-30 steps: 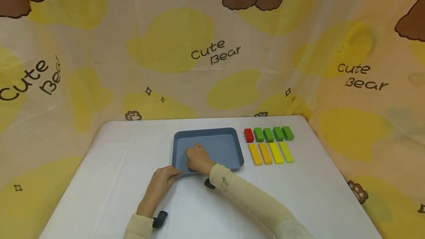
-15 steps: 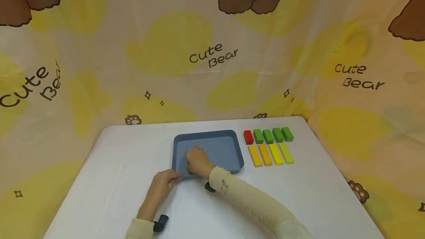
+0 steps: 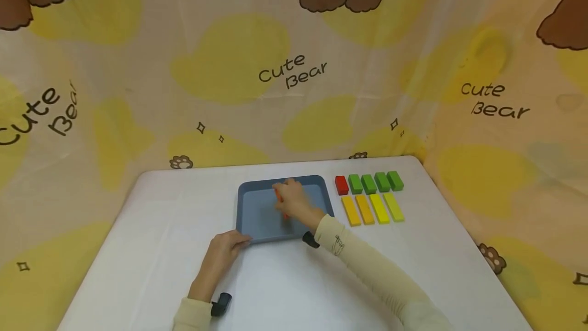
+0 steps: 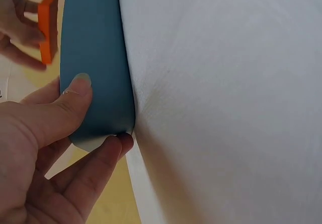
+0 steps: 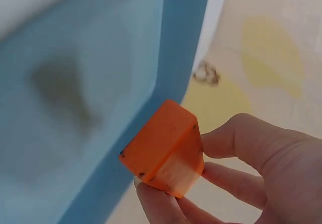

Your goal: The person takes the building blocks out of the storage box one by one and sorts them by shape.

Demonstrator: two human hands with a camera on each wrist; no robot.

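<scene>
My right hand (image 3: 296, 202) holds an orange block (image 5: 163, 143) between thumb and fingers, raised above the blue-grey tray (image 3: 262, 218). In the right wrist view the block shows small dark marks at its corners, and the tray lies behind it. The left wrist view shows the same orange block (image 4: 48, 27) side-on, slightly blurred. At the tray's near left corner, my left hand (image 3: 224, 249) grips the rim. Up close, the left thumb (image 4: 78, 98) presses on the tray wall (image 4: 98, 43) while fingertips touch its corner. No block is visible on the part of the tray floor that shows.
Right of the tray, a red block (image 3: 341, 185) and several green blocks (image 3: 368, 184) form a back row. Several yellow and orange-yellow blocks (image 3: 379, 208) lie in front of them. A white tabletop (image 3: 184, 203) surrounds everything, with a patterned cloth (image 3: 229, 60) behind.
My right hand has lifted from the tray's near left part and moved right and away, bringing the orange block into sight. My left hand stays on the tray corner.
</scene>
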